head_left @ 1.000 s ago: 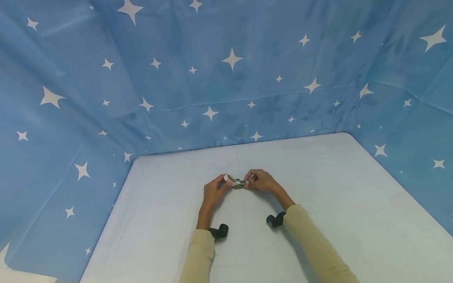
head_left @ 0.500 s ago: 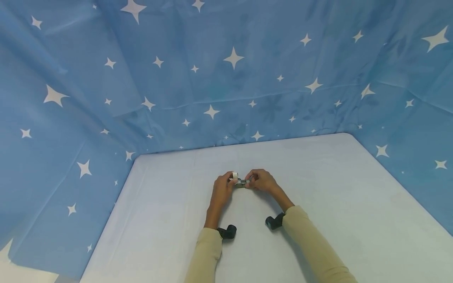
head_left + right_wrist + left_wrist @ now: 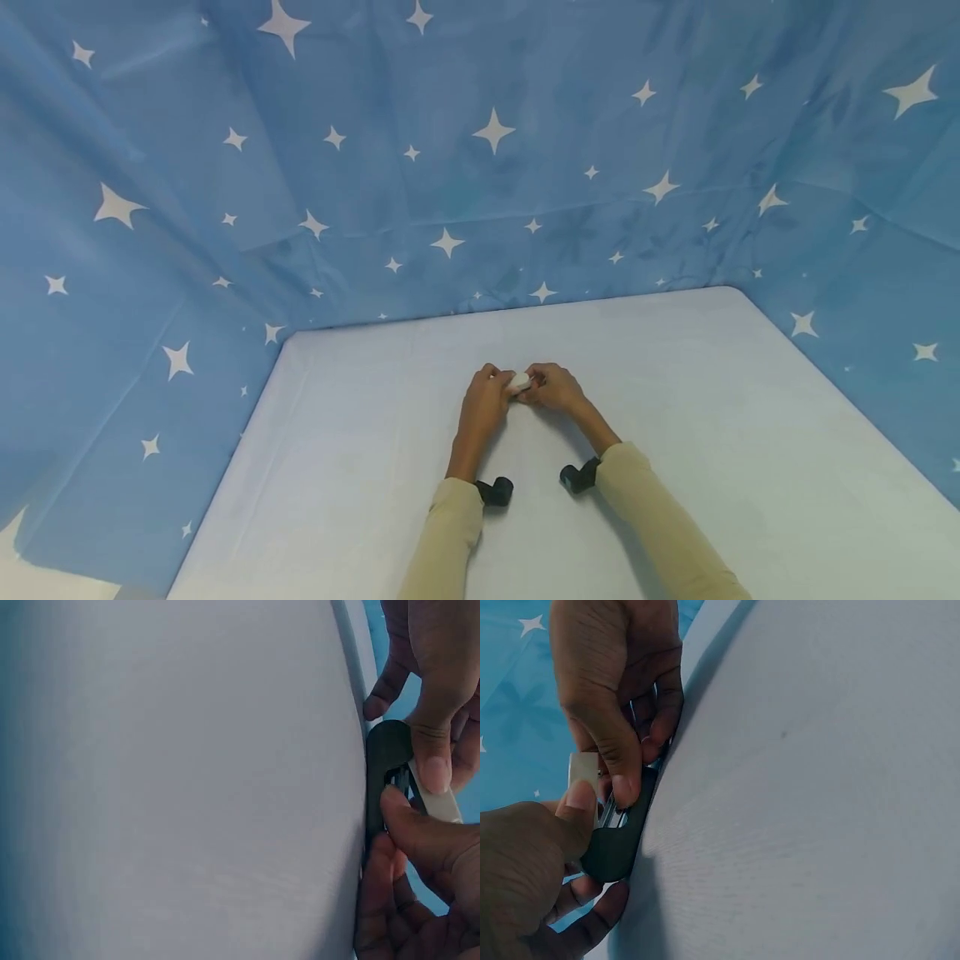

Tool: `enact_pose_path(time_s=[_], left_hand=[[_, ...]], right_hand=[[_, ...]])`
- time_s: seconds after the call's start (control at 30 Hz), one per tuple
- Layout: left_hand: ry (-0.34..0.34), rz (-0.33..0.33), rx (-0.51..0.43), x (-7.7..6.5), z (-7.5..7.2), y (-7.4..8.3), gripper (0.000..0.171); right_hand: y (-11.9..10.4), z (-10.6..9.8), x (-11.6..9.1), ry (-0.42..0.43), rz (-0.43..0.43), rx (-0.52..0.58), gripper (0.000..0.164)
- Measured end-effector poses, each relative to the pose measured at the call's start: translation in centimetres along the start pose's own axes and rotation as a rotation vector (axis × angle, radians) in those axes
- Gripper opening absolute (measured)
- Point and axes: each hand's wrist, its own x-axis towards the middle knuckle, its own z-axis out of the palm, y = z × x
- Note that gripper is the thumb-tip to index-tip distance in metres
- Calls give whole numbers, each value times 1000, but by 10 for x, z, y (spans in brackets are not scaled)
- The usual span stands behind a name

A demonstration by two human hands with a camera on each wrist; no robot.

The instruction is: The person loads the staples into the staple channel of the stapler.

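Observation:
Both hands meet over a small stapler (image 3: 519, 382) at the middle of the table. Its white top arm (image 3: 583, 766) is raised at an angle above the dark green base (image 3: 609, 856). Between them a strip of the metal staple channel (image 3: 613, 816) shows in the left wrist view. My left hand (image 3: 483, 402) grips the stapler at its rounded end, thumb on the white arm. My right hand (image 3: 556, 389) holds the other end, its thumb pressed at the channel and base in the right wrist view. Fingers hide much of the stapler.
The white-covered table (image 3: 360, 433) stretches around the hands on all sides. Behind it and along the sides hangs a blue curtain (image 3: 390, 192) with white stars. A black camera (image 3: 497, 492) sits at the left wrist, another camera (image 3: 580, 477) at the right.
My left hand has moved right, swinging the stapler's white top arm over toward the right hand, so it now covers the metal channel in the head view. The right hand has stayed nearly in place.

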Motion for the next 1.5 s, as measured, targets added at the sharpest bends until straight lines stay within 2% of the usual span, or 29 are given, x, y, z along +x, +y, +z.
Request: enact_pose_path(time_s=[0.1,0.23,0.3,0.4,0.53,0.67,0.9,1.03,1.23,1.5], left_hand=[[-14,-21,-52,-4,2,-2,31],[-25,-44,-184,-7,6,-9,32],[-18,-64,-253,-8,8,-13,33],[0,-80,-327,-9,9,-18,34],[28,-73,-387,-9,8,-22,30],[12,-105,-426,-8,7,-24,26],[7,-142,-433,-8,6,-25,24],[19,-143,-428,-7,8,-26,24],[45,-123,-423,-6,6,-25,23],[34,-144,-434,-5,4,-22,21]], right_hand=[[2,-2,-3,-104,5,122,25],[9,-3,-6,-243,78,418,48],[12,-2,-6,-265,118,545,61],[16,2,-7,-237,158,646,69],[17,5,-6,-180,184,677,61],[16,4,-6,-148,180,684,53],[18,2,-7,-163,152,676,49],[19,2,-6,-170,148,675,49],[19,3,-4,-157,126,697,40],[14,3,-6,-129,109,724,35]])
